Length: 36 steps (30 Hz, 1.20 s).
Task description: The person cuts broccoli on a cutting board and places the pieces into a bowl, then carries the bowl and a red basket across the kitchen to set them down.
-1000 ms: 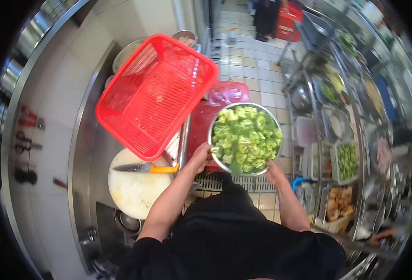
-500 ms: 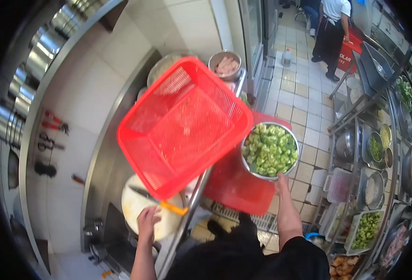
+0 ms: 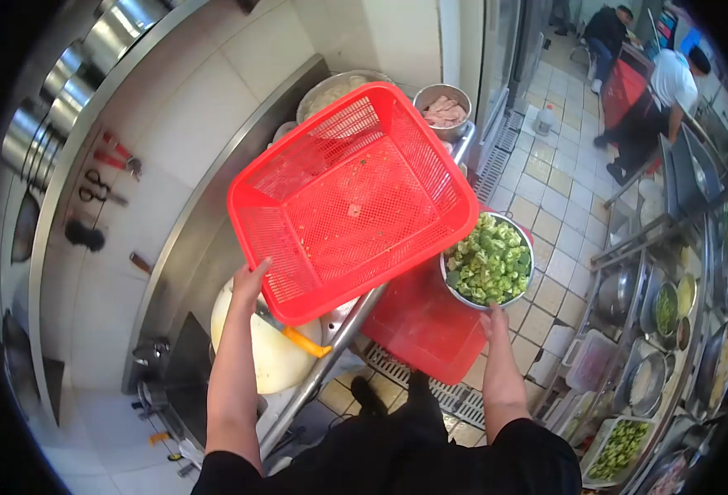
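My left hand (image 3: 251, 282) is at the near left corner of a red plastic basket (image 3: 351, 206), with its fingers closed on the rim. Only small food bits lie on the basket's mesh bottom. My right hand (image 3: 492, 319) grips the near edge of a metal bowl (image 3: 456, 294) full of chopped broccoli (image 3: 489, 260). That bowl is over a red plastic surface (image 3: 417, 330), and the basket's right corner overlaps its left side. Below the basket, a knife with a yellow handle (image 3: 306, 342) lies on a round white cutting board (image 3: 273, 367), its blade partly hidden.
Behind the basket stand a pot of pinkish meat pieces (image 3: 445, 111) and a large bowl (image 3: 335, 89). A steel counter edge (image 3: 351, 322) runs beside me. Food containers fill the right-hand rack (image 3: 615, 363). Two people (image 3: 652, 103) are further down the tiled aisle.
My left hand has moved from above the cutting board up to the basket's corner and closed on it. My right hand still holds the bowl. The person in white now bends over.
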Tool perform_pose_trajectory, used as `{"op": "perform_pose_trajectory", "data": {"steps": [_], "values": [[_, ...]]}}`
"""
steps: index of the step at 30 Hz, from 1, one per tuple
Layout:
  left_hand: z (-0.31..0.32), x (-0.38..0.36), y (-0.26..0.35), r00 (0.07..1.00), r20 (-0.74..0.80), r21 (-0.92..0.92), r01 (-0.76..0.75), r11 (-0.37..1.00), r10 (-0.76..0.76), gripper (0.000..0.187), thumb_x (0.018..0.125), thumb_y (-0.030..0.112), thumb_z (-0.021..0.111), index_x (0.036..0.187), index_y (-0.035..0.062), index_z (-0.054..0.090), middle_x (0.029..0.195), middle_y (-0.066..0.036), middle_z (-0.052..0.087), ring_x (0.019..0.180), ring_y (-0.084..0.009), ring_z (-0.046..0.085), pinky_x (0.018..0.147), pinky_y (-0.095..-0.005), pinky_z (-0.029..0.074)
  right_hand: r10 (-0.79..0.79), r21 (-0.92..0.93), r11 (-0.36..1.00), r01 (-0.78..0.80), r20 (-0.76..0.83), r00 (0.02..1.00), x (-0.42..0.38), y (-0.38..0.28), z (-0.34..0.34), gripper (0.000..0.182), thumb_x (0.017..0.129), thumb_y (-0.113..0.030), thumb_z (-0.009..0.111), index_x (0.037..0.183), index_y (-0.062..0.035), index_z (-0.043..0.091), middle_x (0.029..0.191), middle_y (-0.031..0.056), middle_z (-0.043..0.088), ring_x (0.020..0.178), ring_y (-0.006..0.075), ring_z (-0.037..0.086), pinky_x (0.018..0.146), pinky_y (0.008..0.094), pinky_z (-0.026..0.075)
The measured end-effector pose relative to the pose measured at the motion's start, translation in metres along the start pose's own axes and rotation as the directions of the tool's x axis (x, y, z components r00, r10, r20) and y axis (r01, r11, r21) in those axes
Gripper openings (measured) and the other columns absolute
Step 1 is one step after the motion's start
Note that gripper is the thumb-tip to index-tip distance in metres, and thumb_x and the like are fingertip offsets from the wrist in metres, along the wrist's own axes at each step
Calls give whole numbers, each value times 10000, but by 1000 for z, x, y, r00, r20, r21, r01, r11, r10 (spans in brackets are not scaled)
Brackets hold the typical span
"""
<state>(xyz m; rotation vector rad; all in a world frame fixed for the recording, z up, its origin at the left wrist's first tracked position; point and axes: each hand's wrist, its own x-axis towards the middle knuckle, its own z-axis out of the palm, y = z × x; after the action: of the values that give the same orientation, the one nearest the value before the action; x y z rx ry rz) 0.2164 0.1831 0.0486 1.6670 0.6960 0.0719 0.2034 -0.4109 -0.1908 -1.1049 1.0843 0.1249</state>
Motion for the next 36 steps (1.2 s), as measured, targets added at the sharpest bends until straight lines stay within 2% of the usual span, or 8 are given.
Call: {"op": "perform_pose_trajectory", "data": {"steps": [3, 7, 13, 17, 21, 27, 32, 36], "values": [[16, 34, -18, 994, -103, -179, 0, 984, -19, 278, 932, 8, 609, 1207, -20, 634, 1046, -126, 733, 853, -229, 710, 772, -361, 573, -298, -137, 953, 269, -292, 909, 9, -14, -19, 411, 921, -271, 692, 1272, -116, 547, 1171, 88, 592, 896, 204, 606, 763, 334, 518], [32, 2, 17, 982, -141, -308, -167, 937, 129, 306, 876, -67, 576, 1174, -29, 631, 998, -111, 729, 848, -209, 705, 741, -352, 576, -488, -107, 853, 510, 182, 854, -97, -125, 5, 316, 971, -347, 633, 1164, -97, 622, 1141, 40, 605, 1001, 176, 565, 868, 321, 480], [-27, -69, 54, 855, -270, -34, -467, 883, 442, 175, 830, -4, 685, 1005, -6, 677, 901, -52, 708, 765, -96, 625, 700, -280, 516, -761, -131, 337, 932, 545, 352, -244, -260, 105, 530, 986, -290, 675, 1428, -31, 541, 1344, 108, 596, 1179, 185, 575, 989, 383, 477], [-116, -132, 48, 790, -325, -61, -566, 822, 520, 149, 839, 5, 699, 986, -2, 674, 895, -26, 699, 771, -74, 600, 716, -262, 503, -647, -239, 169, 956, 705, 290, -351, -231, 179, 478, 965, -194, 701, 1380, 2, 562, 1334, 130, 625, 1172, 210, 613, 987, 392, 496], [-222, -197, 16, 650, -459, -79, -709, 701, 606, 174, 864, -23, 683, 1036, 1, 674, 968, -21, 716, 875, -92, 645, 803, -273, 519, -716, 303, 545, 782, 653, 246, -408, -159, 239, 261, 933, -37, 712, 1180, 22, 651, 1080, 82, 720, 903, 149, 666, 815, 304, 535], [-352, -233, -100, 466, -761, 48, -652, 757, 450, 377, 908, 15, 699, 1274, 8, 609, 1230, -94, 689, 1108, -198, 665, 967, -355, 523, -784, 437, -292, 851, 400, -475, -526, -29, 285, 53, 899, -62, 718, 875, -15, 711, 746, 118, 662, 663, 238, 629, 639, 337, 500], [-359, -291, -224, 720, -693, -701, -662, 266, -33, 488, 1036, 315, 555, 1433, 34, 517, 1369, -148, 621, 1211, -280, 645, 1001, -445, 556, -405, 793, -226, 566, 451, -795, -563, 48, 286, 299, 637, -77, 763, 652, -98, 465, 639, 69, 461, 542, 247, 502, 481, 352, 374], [-350, -307, -235, 611, -789, -535, -623, 570, -72, 525, 1044, 368, 535, 1451, 39, 490, 1429, -154, 574, 1259, -302, 610, 1018, -470, 543, -371, 774, -260, 578, 472, -799, -581, 81, 288, 348, 610, -96, 812, 654, -97, 467, 633, 71, 404, 523, 266, 475, 454, 372, 346]]}}
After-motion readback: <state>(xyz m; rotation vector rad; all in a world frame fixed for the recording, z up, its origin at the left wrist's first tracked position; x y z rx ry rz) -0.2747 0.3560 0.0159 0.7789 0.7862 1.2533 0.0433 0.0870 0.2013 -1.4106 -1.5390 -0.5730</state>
